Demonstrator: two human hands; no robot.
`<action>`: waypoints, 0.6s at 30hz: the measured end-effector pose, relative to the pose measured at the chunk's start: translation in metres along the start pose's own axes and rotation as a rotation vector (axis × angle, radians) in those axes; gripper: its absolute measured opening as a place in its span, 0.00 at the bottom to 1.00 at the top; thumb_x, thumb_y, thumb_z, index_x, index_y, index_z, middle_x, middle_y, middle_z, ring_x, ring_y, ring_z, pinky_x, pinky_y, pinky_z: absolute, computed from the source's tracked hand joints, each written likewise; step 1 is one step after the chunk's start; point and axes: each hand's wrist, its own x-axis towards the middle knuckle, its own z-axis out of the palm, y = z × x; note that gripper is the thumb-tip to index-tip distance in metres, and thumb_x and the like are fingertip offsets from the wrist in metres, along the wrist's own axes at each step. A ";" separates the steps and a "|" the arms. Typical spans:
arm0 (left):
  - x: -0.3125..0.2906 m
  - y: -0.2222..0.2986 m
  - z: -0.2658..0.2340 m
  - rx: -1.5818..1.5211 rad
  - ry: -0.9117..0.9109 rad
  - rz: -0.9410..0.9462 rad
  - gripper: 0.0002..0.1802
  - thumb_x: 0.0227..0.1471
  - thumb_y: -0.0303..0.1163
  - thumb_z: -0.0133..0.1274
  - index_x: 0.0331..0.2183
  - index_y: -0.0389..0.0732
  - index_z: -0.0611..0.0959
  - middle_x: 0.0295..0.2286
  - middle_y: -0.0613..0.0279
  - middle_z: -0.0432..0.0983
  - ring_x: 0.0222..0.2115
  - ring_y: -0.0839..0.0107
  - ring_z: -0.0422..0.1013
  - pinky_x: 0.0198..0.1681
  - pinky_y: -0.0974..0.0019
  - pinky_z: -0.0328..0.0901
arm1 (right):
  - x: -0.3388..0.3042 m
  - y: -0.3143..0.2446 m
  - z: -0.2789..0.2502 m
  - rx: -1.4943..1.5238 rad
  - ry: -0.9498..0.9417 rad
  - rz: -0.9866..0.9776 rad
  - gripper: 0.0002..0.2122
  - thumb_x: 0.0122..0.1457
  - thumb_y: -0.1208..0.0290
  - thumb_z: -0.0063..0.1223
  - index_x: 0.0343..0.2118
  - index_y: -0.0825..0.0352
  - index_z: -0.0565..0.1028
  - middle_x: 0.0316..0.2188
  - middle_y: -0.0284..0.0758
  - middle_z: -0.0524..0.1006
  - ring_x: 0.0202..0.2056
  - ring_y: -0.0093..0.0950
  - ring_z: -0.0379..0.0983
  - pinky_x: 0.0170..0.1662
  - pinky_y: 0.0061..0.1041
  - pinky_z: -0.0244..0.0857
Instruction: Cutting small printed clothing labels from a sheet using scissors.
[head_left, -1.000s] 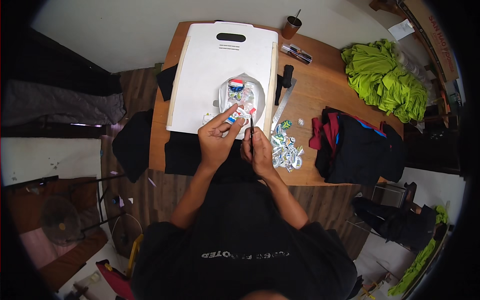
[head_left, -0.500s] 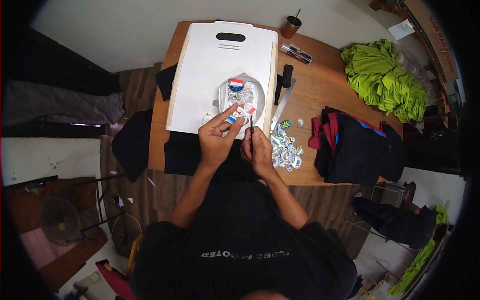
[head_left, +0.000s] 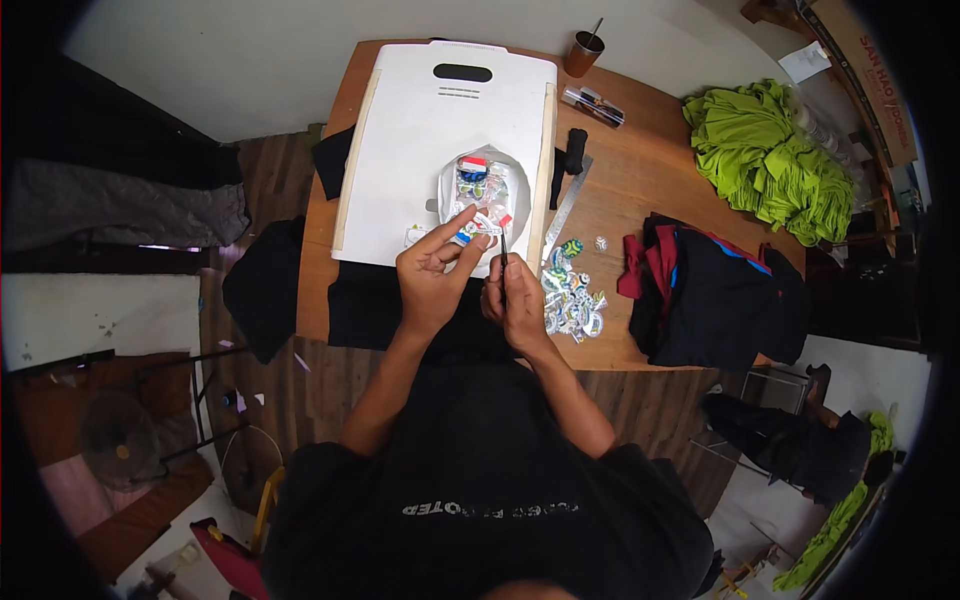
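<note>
At left, the white board (head_left: 400, 130) is laid flat on the wooden table (head_left: 655, 170), its long axis near to far. Over its near right part, a small white printed piece (head_left: 486, 226) is pinched between thumb and forefinger of the left hand (head_left: 432, 275); its outline is partly covered, so its long axis cannot be told. Just beyond, more printed pieces are gathered in a pale round container (head_left: 518, 185). To the right, a slim dark tool (head_left: 505, 243) is clamped in the right hand (head_left: 518, 303), long axis near to far, far end by the piece's right side; whether tip and piece touch cannot be told. From the right hand, the piece lies far and slightly left; both hands are placed close to it. Farther right, a metal ruler (head_left: 568, 205) and loose cutouts (head_left: 573, 308) are seen, then folded dark garments (head_left: 705, 300).
</note>
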 end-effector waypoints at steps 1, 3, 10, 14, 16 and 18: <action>0.000 0.000 0.001 -0.013 0.013 0.002 0.22 0.52 0.15 0.54 0.50 0.24 0.73 0.36 0.48 0.78 0.35 0.72 0.77 0.40 0.75 0.71 | 0.000 0.000 0.000 0.008 -0.001 0.000 0.16 0.70 0.57 0.31 0.34 0.65 0.63 0.13 0.24 0.56 0.13 0.14 0.48 0.17 0.15 0.47; 0.001 0.000 0.000 -0.026 0.026 0.004 0.21 0.51 0.15 0.54 0.49 0.25 0.74 0.35 0.50 0.79 0.34 0.74 0.76 0.38 0.77 0.70 | 0.000 0.000 -0.001 0.016 -0.001 -0.001 0.16 0.70 0.57 0.31 0.34 0.65 0.63 0.13 0.24 0.56 0.13 0.14 0.48 0.17 0.15 0.46; 0.003 -0.005 -0.004 0.016 0.012 0.060 0.21 0.53 0.16 0.53 0.49 0.25 0.73 0.41 0.47 0.76 0.37 0.71 0.75 0.42 0.72 0.71 | -0.001 -0.001 -0.003 0.009 -0.023 0.018 0.16 0.70 0.57 0.30 0.34 0.66 0.64 0.13 0.24 0.56 0.13 0.14 0.48 0.17 0.16 0.46; 0.003 -0.003 -0.005 0.055 -0.013 0.094 0.20 0.55 0.17 0.51 0.50 0.25 0.73 0.43 0.46 0.76 0.39 0.73 0.74 0.44 0.70 0.72 | -0.001 -0.003 -0.003 0.003 -0.049 0.048 0.16 0.70 0.57 0.30 0.34 0.66 0.64 0.13 0.24 0.57 0.13 0.14 0.48 0.17 0.16 0.46; 0.004 -0.002 -0.004 0.052 -0.010 0.096 0.20 0.55 0.17 0.50 0.50 0.26 0.73 0.43 0.46 0.76 0.38 0.75 0.73 0.44 0.71 0.71 | -0.002 -0.003 -0.003 -0.005 -0.056 0.060 0.16 0.70 0.57 0.30 0.34 0.66 0.64 0.13 0.24 0.57 0.13 0.14 0.48 0.18 0.15 0.46; 0.004 -0.002 -0.004 0.050 -0.008 0.098 0.20 0.55 0.17 0.50 0.51 0.27 0.73 0.44 0.47 0.76 0.38 0.76 0.73 0.43 0.72 0.70 | -0.003 -0.001 -0.005 -0.014 -0.062 0.072 0.17 0.70 0.57 0.30 0.34 0.66 0.64 0.13 0.24 0.57 0.13 0.14 0.49 0.18 0.15 0.46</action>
